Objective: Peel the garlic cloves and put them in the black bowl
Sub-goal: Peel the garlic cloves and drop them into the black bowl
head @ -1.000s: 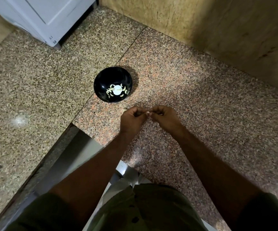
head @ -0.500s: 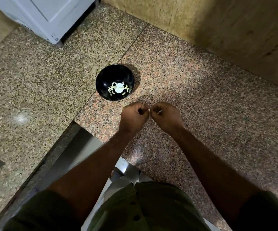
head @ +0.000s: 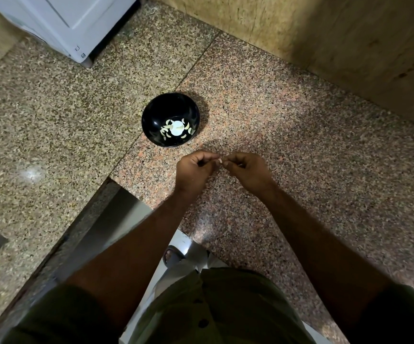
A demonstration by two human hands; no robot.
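Both hands are working together over the speckled granite counter (head: 288, 125). The left hand (head: 194, 170) is curling its fingers in, and the right hand (head: 247, 170) is mirroring it, the two grips meeting fingertip to fingertip. Pinched between them is a small pale garlic clove (head: 220, 161), just a sliver of it showing where the thumbs and forefingers are closing on it. Each grip is nearly shut, pressing on that one clove from either side; whether skin is coming away is too small to tell.

Just beyond the left grip and a little to its left, the black bowl (head: 156, 115) is sitting upright on the counter, apart from both hands. Inside it, peeled cloves (head: 166, 131) are lying scattered around a bright round glare spot on the bowl's bottom.

Farther out past the bowl, a white appliance (head: 72, 21) is standing on the counter at the far left, and a tan wall (head: 325, 33) is running behind the right grip's side. Nearer than the grips, both bare forearms are reaching out from dark green sleeves (head: 52, 316), and a sandalled foot (head: 172, 254) is showing on the floor below the counter edge.
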